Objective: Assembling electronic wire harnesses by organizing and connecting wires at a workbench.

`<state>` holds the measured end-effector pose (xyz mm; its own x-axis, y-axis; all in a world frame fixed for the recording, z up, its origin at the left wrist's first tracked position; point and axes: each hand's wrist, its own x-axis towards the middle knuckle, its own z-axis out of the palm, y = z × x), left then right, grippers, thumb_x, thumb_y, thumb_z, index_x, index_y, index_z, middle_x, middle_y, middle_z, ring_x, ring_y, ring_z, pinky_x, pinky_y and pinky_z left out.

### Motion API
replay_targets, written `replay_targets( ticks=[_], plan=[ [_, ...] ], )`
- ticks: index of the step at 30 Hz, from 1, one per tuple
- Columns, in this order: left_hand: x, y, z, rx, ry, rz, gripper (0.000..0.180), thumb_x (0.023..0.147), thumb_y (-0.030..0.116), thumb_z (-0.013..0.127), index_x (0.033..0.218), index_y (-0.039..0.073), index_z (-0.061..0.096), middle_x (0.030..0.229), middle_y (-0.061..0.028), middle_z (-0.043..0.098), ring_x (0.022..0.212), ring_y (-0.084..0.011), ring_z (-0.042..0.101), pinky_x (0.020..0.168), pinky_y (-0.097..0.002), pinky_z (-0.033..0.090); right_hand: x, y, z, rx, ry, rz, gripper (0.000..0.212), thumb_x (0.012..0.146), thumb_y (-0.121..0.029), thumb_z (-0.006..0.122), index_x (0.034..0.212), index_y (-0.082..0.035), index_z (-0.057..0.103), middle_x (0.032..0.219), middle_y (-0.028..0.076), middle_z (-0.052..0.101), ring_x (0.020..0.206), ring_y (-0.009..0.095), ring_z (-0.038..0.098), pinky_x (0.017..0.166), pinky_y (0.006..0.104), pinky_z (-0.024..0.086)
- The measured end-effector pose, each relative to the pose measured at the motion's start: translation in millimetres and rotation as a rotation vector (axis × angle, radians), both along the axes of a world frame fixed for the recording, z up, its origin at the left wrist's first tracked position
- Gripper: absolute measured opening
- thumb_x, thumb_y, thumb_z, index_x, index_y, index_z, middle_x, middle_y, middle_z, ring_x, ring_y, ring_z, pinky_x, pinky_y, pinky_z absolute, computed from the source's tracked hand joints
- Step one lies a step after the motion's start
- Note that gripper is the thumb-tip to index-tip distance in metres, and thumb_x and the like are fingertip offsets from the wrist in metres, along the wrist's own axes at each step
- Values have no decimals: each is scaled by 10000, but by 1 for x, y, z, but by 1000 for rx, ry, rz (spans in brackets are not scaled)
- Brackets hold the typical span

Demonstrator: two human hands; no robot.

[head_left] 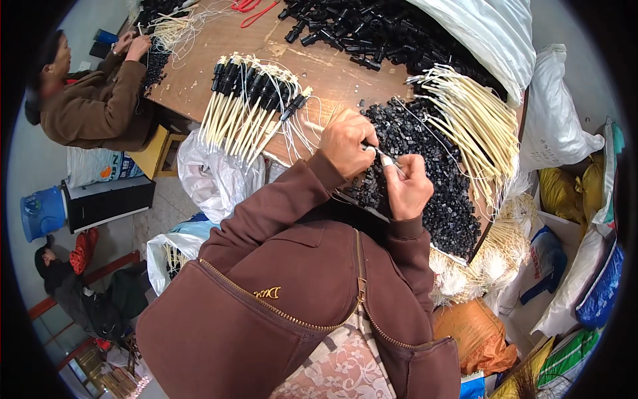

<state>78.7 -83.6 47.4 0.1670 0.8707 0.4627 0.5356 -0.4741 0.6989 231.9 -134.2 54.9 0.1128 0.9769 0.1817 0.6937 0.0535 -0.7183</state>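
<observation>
My left hand (349,145) is closed over the table's near edge, with a small black piece (367,143) showing at its fingertips. What else lies inside that fist is hidden. Close on its right, my right hand (407,187) pinches a thin white cord (397,167) that runs toward the left fingertips. Beneath and beyond both hands spreads a heap of small black plastic pieces (435,193). To the left lies a bundle of cream tubes with black fittings (249,96), white cords trailing from it.
Plain cream tubes (475,126) lie at the right over the black heap. Larger black plastic fittings (339,30) are piled at the back, beside a white sack (488,33). Red-handled scissors (256,8) rest at the far edge. A co-worker in brown (100,100) sits at the left.
</observation>
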Motion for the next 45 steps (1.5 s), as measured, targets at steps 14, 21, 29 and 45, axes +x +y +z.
replay_targets(
  ticks=[14,21,29,45],
  plan=[
    [-24,-3,0,-148,293,-284,278,615,40,593,884,100,630,776,-40,619,705,-205,593,611,-298,460,4,-12,8,196,90,233,202,780,-42,667,974,-87,705,564,11,540,426,108,406,420,225,333],
    [-43,-31,32,202,589,-220,180,658,67,574,828,114,615,768,-32,618,615,-195,555,544,-305,427,-12,-16,6,-439,693,199,73,755,-38,682,826,-55,678,628,25,580,486,139,467,480,220,383],
    [-138,-1,28,289,504,398,152,617,123,642,761,148,600,855,28,629,848,-197,539,905,-375,331,-42,-4,25,141,85,154,78,753,-77,699,801,-41,650,706,44,607,582,183,528,567,270,438],
    [-21,170,-35,-53,478,122,338,679,91,645,1013,139,649,1111,-31,622,1069,-226,510,926,-390,435,142,95,-14,72,-725,-177,88,757,-114,673,832,-67,664,793,29,586,640,206,565,599,320,461]
  ],
)
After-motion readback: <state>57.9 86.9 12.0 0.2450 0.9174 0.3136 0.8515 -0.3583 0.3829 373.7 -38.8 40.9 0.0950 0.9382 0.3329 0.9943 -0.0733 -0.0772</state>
